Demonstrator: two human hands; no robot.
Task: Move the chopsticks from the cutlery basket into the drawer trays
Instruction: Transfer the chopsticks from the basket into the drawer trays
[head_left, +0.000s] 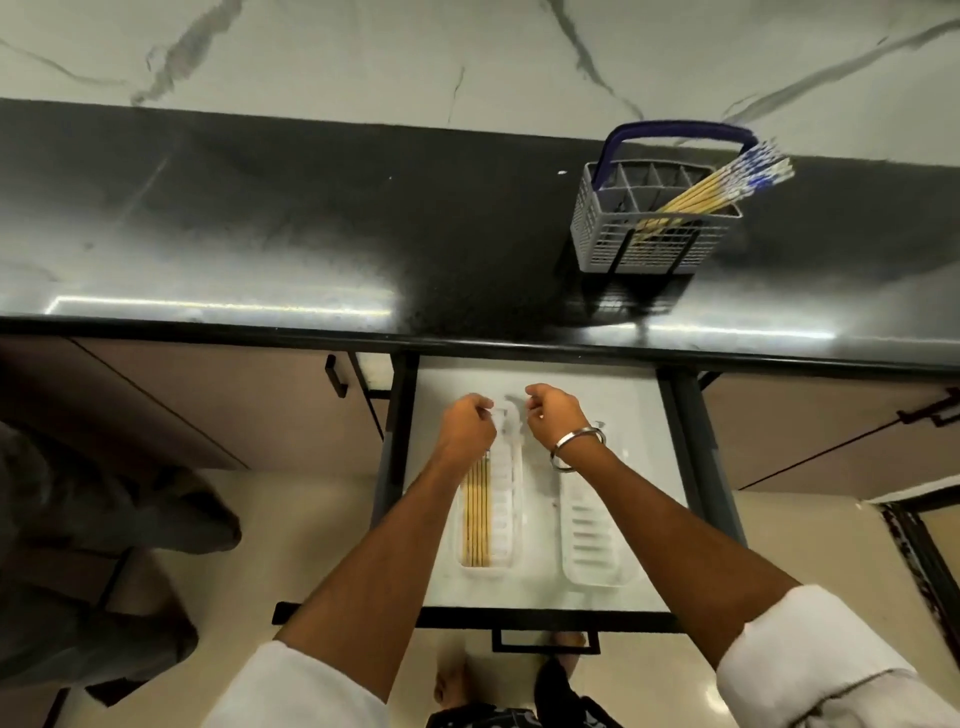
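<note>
Hands: left hand (466, 422) curled over the left tray's (501, 499) far end, right hand (551, 420) curled beside it; what either grip holds, I cannot tell.
Chopsticks: some in that tray (478, 512); the rest (719, 188) in the cutlery basket (641, 244) on the desk (311, 218).
Tip: lay them parallel, ends level.

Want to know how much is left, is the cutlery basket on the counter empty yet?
Not empty: the cutlery basket holds a bundle of chopsticks leaning out of its right-hand compartment.

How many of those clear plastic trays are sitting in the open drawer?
2: the left tray holds chopsticks under the left hand; the right tray lies beside it, by the right hand.
</note>
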